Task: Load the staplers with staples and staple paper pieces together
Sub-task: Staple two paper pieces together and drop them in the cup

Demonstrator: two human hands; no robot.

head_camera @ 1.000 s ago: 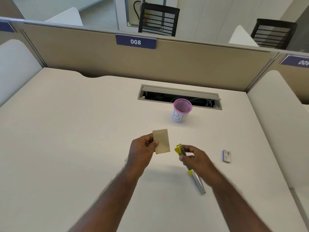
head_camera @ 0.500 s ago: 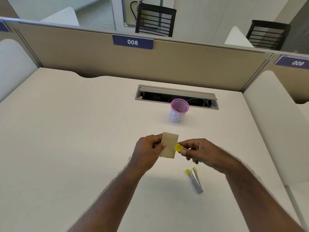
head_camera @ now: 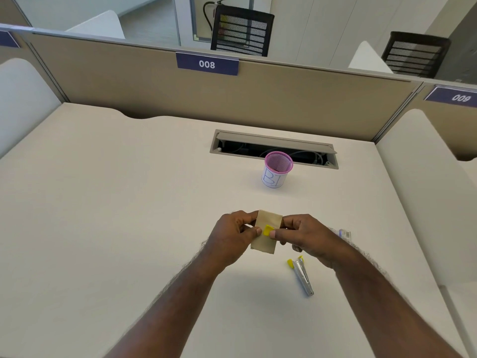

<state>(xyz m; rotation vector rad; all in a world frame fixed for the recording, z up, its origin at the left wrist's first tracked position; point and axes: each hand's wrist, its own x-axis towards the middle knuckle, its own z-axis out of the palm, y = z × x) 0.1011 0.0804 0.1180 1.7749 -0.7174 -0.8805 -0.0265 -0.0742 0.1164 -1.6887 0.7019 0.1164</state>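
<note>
Above desk [head_camera: 129,202], paper [head_camera: 265,244] upright, stapler [head_camera: 268,230] crosswise

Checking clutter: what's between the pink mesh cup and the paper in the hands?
Nothing: head view shows only bare desk between the pink mesh cup and the paper.

Pink mesh cup [head_camera: 278,170] upright on pale tabletop [head_camera: 129,202], just before open cable tray [head_camera: 275,148]. Beige partition [head_camera: 232,99] behind, labelled 008 [head_camera: 207,64]. Black chairs [head_camera: 241,32] beyond.

Both hands are holding a tan paper [head_camera: 267,233]; the right hand [head_camera: 304,237] is pinching a yellow stapler [head_camera: 268,230] between its fingertips against it.
</note>
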